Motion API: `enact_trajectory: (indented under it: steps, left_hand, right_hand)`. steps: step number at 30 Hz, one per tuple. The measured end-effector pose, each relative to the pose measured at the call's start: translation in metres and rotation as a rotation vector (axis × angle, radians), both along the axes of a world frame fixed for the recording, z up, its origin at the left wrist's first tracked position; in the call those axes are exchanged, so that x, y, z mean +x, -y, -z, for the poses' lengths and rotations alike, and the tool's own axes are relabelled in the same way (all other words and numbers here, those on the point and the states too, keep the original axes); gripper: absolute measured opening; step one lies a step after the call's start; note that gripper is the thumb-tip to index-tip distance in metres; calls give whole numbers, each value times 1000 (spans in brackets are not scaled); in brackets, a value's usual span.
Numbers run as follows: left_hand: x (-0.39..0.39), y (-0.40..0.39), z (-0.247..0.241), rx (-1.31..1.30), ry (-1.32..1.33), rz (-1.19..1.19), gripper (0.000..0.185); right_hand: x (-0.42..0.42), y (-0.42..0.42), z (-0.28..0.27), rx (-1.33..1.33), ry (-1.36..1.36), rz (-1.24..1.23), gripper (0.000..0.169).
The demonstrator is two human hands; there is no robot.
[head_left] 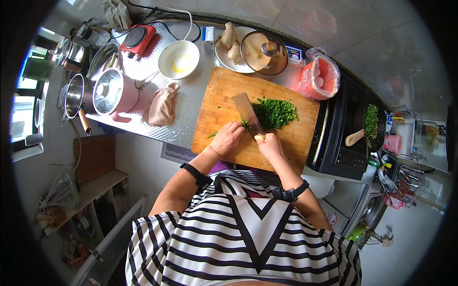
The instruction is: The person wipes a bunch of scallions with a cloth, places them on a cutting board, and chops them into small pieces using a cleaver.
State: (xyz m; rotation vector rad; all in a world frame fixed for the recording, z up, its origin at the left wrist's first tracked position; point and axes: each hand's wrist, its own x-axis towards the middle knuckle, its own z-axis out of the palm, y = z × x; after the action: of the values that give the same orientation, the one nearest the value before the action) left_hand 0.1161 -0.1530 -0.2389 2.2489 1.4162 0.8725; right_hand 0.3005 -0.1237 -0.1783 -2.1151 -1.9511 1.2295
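Observation:
My right hand (269, 146) is closed round the handle of a cleaver (246, 107), whose wide blade stands over a wooden cutting board (218, 96). Just left of the blade, my left hand (228, 137) presses green stalks (246, 124) to the board with its fingertips. A heap of finely chopped green onion (277, 112) lies to the right of the blade. Some thin green pieces (212, 135) stick out left of my left hand. Where the blade meets the stalks is partly hidden by my fingers.
Behind the board are a plate (220, 55) with ginger root (234, 53), a glass lid (254, 53) and a lined red bin (307, 80). At left stand a white bowl (165, 60), a cloth (161, 107) and a pink pot (125, 91). At right, a pan (357, 116) holding chopped greens sits on the stove (332, 143).

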Motion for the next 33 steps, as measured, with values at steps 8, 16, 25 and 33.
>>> enact_trajectory:
  steps: [8,16,25,33]
  left_hand:
    - [26,-28,3,20,49,-21,22]
    - [36,-36,5,14,10,-33,25]
    - [32,-34,10,5,-15,-2,22]
    - [27,-28,10,53,-115,-8,21]
  right_hand:
    - [25,-13,-30,100,7,23,27]
    - [34,8,-56,95,102,-78,30]
    - [28,1,-50,-3,154,-63,32]
    - [23,-1,-43,-10,197,-108,30]
